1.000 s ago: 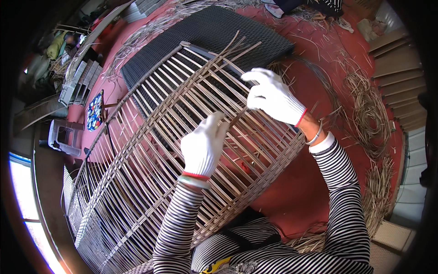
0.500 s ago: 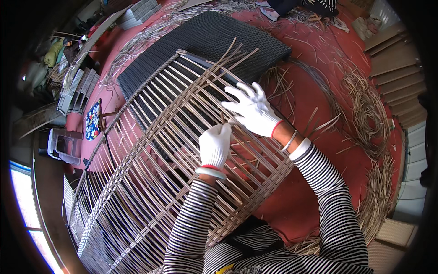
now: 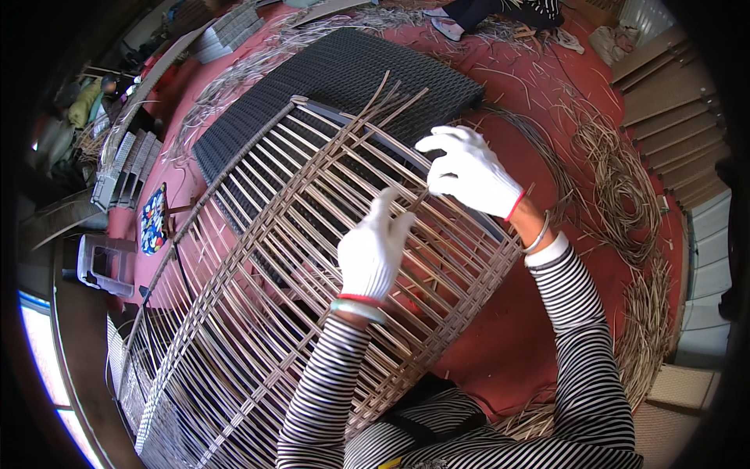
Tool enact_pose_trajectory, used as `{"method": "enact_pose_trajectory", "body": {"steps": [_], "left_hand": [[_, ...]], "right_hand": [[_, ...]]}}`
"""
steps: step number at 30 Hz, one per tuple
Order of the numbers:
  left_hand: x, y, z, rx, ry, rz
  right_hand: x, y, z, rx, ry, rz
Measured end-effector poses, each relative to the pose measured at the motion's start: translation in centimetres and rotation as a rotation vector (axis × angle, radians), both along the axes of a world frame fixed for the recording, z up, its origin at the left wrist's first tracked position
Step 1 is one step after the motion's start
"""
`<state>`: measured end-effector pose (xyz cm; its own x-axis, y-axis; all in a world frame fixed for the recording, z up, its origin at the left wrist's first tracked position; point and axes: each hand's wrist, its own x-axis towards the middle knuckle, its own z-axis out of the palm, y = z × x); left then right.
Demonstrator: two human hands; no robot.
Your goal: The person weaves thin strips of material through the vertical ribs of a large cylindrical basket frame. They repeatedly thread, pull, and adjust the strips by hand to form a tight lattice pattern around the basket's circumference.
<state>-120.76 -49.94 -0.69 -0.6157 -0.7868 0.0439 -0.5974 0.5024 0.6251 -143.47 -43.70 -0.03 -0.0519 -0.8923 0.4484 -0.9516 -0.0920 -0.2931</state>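
Observation:
A large woven frame (image 3: pixel 308 273) of brown-grey synthetic wicker strands lies slanted before me, with long parallel strands crossed by braided bands. Over its middle is my left hand (image 3: pixel 369 254) in a white knitted glove, its thumb and index finger raised and apart. My right hand (image 3: pixel 473 176), gloved alike, hovers at the frame's right edge with bent fingers and a gap between them. A thin strand (image 3: pixel 419 203) runs close to its thumb; whether they touch is unclear. Loose strand ends (image 3: pixel 394 98) stick out beyond the band at the frame's top.
Behind the frame lies a dark woven panel (image 3: pixel 375 66) on the red floor (image 3: pixel 500 336). Coiled strands (image 3: pixel 617 187) spread along the right. At left stand a clear plastic bin (image 3: pixel 105 266) and a patterned stool (image 3: pixel 153 219). Another person's legs (image 3: pixel 476 16) show at the top.
My left hand has opened from a pinch. The right hand has moved right and slightly up, its spread fingers now bent. The view has shifted slightly.

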Motion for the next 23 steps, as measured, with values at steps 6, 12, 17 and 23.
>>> {"method": "enact_pose_trajectory", "body": {"steps": [6, 12, 17, 23], "left_hand": [[-1.8, -1.4, -1.4, 0.455, 0.134, 0.056], [-2.7, -2.6, -2.8, 0.651, 0.234, 0.198], [-2.5, -2.9, -4.0, 0.488, 0.190, 0.097], [-2.8, -2.6, -5.1, -0.016, -0.082, -0.172]], "right_hand": [[-1.0, -0.4, -1.4, -0.013, -0.237, 0.108], [0.5, -1.8, -6.9, 0.074, 0.042, -0.059], [-0.4, -1.9, -6.4, 0.189, -0.373, 0.013], [-1.5, -2.5, -4.5, 0.497, -0.492, 0.077]]}}
